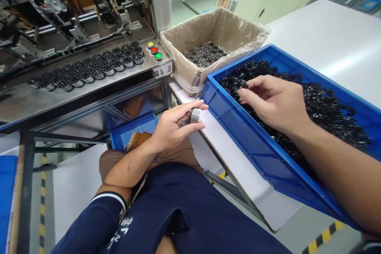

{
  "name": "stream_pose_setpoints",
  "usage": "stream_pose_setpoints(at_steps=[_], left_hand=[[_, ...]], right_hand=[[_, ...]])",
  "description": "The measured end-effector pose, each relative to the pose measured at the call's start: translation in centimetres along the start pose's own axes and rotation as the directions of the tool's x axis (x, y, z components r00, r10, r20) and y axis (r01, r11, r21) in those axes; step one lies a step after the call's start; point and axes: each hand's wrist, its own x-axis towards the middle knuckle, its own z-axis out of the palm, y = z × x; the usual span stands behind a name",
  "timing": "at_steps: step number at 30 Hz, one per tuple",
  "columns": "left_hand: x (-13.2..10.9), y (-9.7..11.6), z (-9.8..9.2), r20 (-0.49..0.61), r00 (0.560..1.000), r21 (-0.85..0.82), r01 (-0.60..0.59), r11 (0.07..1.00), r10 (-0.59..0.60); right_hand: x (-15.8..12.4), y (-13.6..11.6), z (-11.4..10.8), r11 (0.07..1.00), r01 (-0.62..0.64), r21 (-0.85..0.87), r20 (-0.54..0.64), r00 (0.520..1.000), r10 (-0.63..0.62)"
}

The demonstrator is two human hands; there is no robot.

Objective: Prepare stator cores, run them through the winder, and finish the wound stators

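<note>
R hand [275,103] pinching o/ bin [238,129]

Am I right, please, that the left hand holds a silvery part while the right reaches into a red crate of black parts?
In the head view, the crate is blue, not red; the left hand, silvery part, right hand and black parts are correct.

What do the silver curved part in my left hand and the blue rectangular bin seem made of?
The silver part: probably smooth metal, given its grey sheen. The blue bin: likely semi-gloss plastic, given its even colour and moulded ribs.
</note>
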Motion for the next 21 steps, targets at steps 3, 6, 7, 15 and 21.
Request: stream_pose_setpoints(at_steps=[3, 6, 7, 15, 21], left_hand=[[0.2, 0.0, 0.4, 0.015, 0.995, -0.216, 0.101, 0.971, -0.1], [0.4, 0.2, 0.7, 0.036, 0.985, -0.353, 0.168, 0.92, -0.166], [0.5, 0.4, 0.8, 0.046, 0.981, -0.386, 0.194, 0.902, -0.191], [0.6, 1.6, 2.4, 0.09, 0.951, -0.463, 0.304, 0.833, -0.297], [0.5, 1.5, 3.3, 0.03, 0.965, -0.43, 0.246, 0.869, -0.259]], right_hand=[[-2.1, -3.5, -0.3, 0.963, 0.162, 0.217, 0.103, 0.977, -0.187], [-3.4, -4.9, -0.4, 0.934, 0.157, 0.32, 0.098, 0.975, -0.197], [-3.6, -5.0, -0.3, 0.924, 0.154, 0.349, 0.092, 0.976, -0.197], [-3.6, -4.3, 0.9, 0.869, 0.369, 0.331, 0.093, 0.903, -0.419], [-4.1, -4.2, 1.0, 0.844, 0.471, 0.255, -0.01, 0.874, -0.485]])
